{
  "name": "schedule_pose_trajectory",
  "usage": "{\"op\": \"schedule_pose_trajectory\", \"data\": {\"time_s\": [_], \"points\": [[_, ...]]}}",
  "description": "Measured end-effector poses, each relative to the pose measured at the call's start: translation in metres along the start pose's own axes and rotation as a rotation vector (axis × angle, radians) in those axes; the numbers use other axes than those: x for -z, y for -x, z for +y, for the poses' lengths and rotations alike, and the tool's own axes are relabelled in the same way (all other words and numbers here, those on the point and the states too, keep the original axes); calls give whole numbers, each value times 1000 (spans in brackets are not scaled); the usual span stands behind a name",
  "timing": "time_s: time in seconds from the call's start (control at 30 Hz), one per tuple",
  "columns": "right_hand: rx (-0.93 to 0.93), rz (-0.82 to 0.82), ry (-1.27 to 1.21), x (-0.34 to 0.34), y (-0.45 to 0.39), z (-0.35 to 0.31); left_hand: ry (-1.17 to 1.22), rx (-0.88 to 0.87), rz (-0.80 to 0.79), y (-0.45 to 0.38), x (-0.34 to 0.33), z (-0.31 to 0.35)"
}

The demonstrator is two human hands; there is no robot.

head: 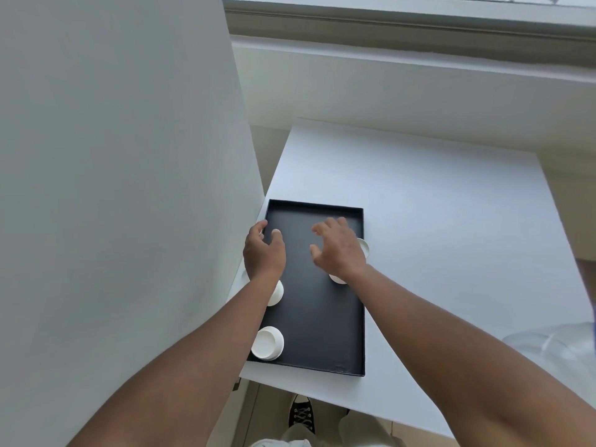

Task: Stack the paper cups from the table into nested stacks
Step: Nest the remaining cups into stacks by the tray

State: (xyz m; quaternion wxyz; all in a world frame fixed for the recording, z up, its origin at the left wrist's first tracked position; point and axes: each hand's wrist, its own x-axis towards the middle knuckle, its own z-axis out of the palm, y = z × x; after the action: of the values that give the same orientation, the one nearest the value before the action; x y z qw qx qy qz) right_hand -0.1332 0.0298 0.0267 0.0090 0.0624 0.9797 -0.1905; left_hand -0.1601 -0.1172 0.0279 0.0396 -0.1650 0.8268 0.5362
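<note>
Both hands empty, fingers spread, gripping nothing. Left hand point(263, 253) hovers over the upper-left corner of the black tray point(322, 317), index tip at the tray's left rim, thumb over the dark floor. Right hand point(338, 250) hangs over the tray's upper right, fingers curled loosely, palm down.

Paper cups, white, mouths down w/ bases up, all on or at the tray: one cup point(267, 343) sits fully visible in the lower-left corner of the tray, mid-lower frame. Second cup point(276, 293) just above it along the left side, partly hidden by the left forearm. Third cup point(337, 279) peeks out below the right wrist, mostly covered. Fourth cup point(363, 247) shows at the tray's right rim behind the right hand; can't tell if it's inside the tray or just outside.

Tray lies on a white table point(451, 221), center-right of frame. Clear plastic wrap point(554, 346) at table's right edge. Black sneaker point(302, 414) at bottom center, on the floor.
</note>
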Motion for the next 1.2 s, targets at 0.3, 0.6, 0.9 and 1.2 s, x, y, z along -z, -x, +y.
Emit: {"op": "schedule_pose_trajectory", "data": {"time_s": [0.3, 0.6, 0.9, 1.2], "points": [[-181, 44, 121, 11, 1, 35, -32, 80, -198, 10, -40, -1], [-325, -138, -18, 7, 4, 62, -105, 331, -460, 17, -76, -24], [-417, -155, -189, 8, 6, 88, -130, 421, -509, 20, -98, -23], [-408, -148, -223, 5, 8, 108, -153, 458, -539, 19, -123, -30]]}}
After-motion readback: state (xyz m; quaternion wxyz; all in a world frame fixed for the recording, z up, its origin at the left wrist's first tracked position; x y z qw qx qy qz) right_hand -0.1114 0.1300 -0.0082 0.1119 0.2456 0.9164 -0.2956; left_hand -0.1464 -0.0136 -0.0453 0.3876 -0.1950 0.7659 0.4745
